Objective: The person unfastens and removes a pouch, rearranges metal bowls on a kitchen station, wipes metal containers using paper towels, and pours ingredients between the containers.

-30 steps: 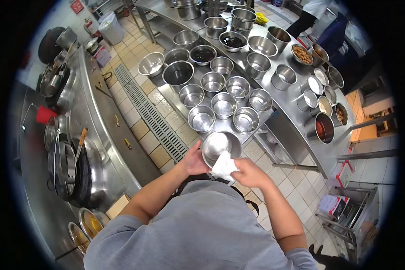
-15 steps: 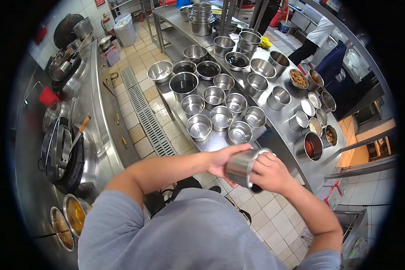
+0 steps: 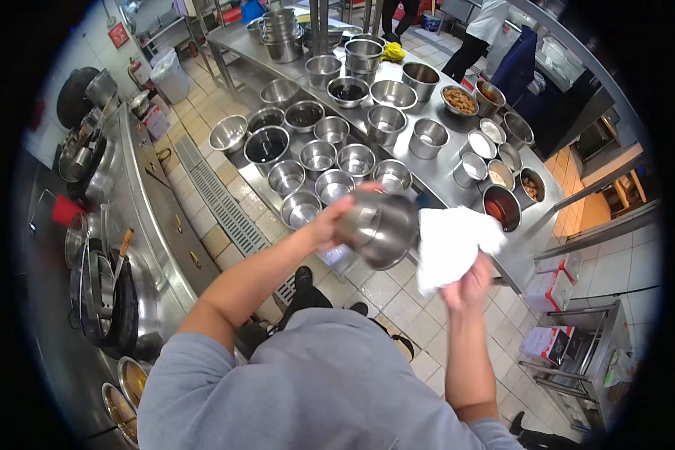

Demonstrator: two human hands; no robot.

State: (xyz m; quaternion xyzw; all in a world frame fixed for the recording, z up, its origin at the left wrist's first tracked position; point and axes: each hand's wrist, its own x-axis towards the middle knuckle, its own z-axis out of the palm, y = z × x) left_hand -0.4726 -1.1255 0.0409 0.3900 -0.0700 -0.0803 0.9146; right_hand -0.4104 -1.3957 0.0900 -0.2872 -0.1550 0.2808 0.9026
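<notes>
Steel pot [image 3: 381, 229], white cloth [image 3: 454, 244] in hands [image 3: 328, 227]; tabletop bowl [image 3: 460, 113] holds brown chunks [image 3: 458, 99].

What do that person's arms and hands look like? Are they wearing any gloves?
The person wears a plain grey shirt with short sleeves. The left forearm and right forearm are bare, with no watch or bracelet showing. No gloves: the left hand and right hand each have a bare grip. Blur hides whether there are rings.
</notes>
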